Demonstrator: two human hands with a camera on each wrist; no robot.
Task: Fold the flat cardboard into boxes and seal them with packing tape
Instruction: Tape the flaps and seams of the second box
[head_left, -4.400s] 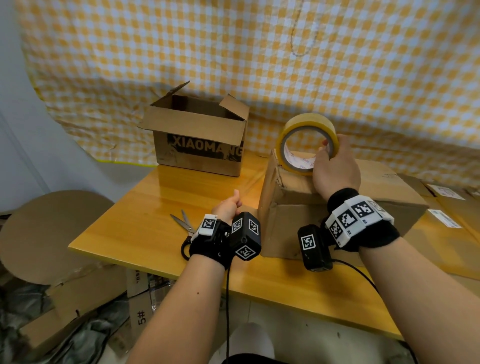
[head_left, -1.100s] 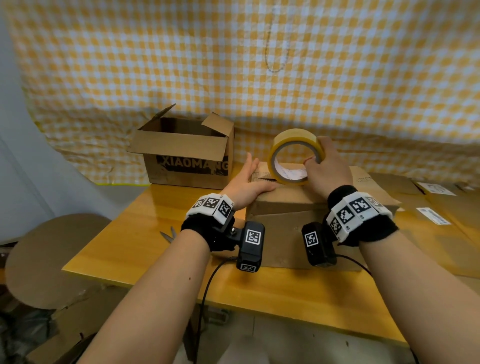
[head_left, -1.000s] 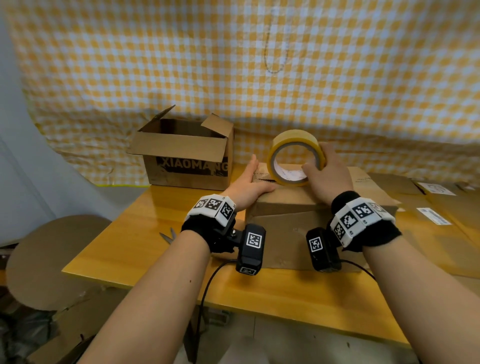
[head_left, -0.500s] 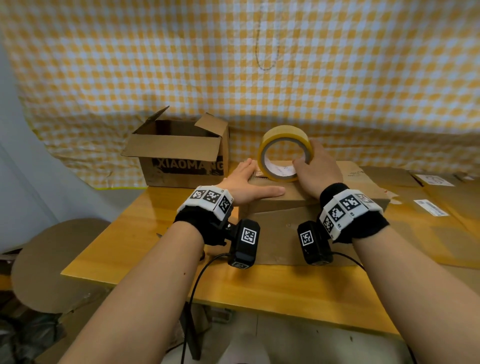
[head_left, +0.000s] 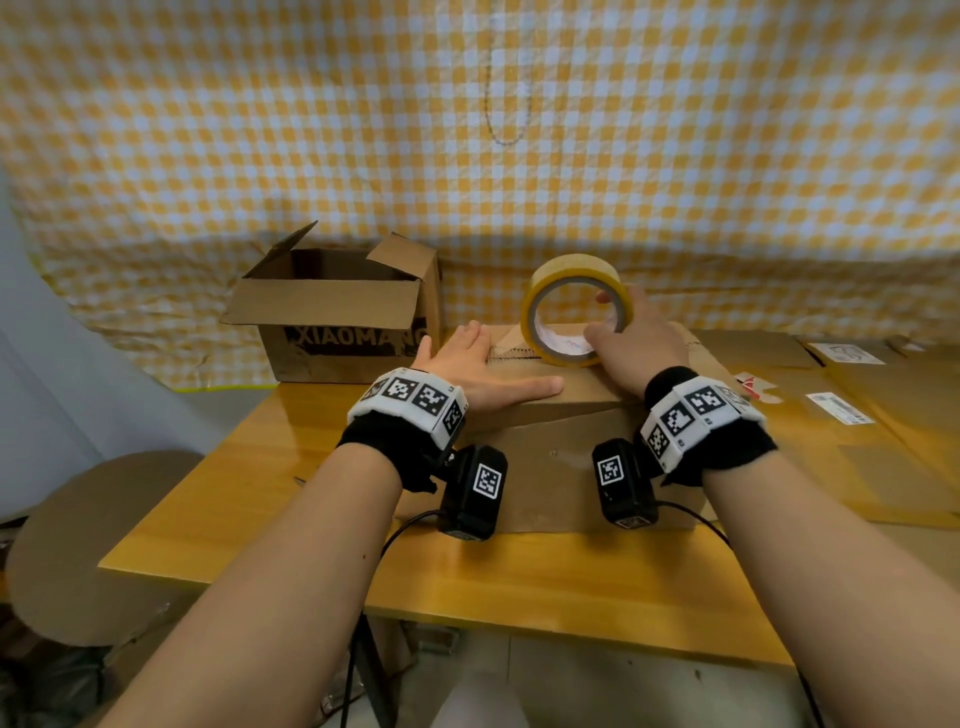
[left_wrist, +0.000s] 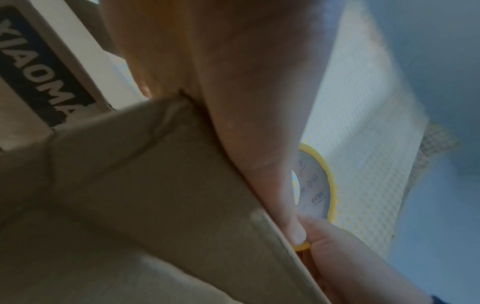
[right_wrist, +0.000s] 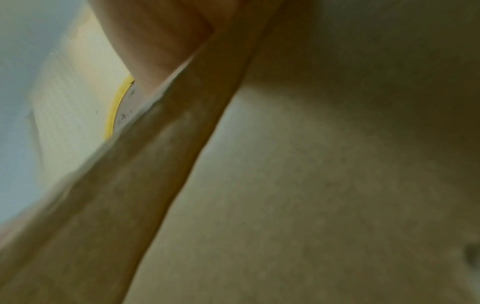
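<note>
A closed brown cardboard box (head_left: 550, 457) stands on the wooden table (head_left: 519, 577) in front of me. My left hand (head_left: 483, 374) lies flat on its top at the left, fingers straight, thumb along the front edge. My right hand (head_left: 631, 338) grips a yellow roll of packing tape (head_left: 574, 312) that stands on edge on the box top. The left wrist view shows the box's side (left_wrist: 145, 185), my left thumb along its edge, and the tape roll (left_wrist: 318, 183) beyond. In the right wrist view, the box (right_wrist: 311, 185) fills the frame, and a sliver of the roll (right_wrist: 116, 107) shows.
An open box printed XIAOMANG (head_left: 343, 312) stands at the table's back left. Flat cardboard sheets with white labels (head_left: 857, 395) lie on the right. A round cardboard-coloured piece (head_left: 78, 545) sits low at the left. A yellow checked cloth (head_left: 467, 130) hangs behind.
My left hand came up from the table edge and now lies flat on the box top. My right hand kept hold of the tape roll on the box.
</note>
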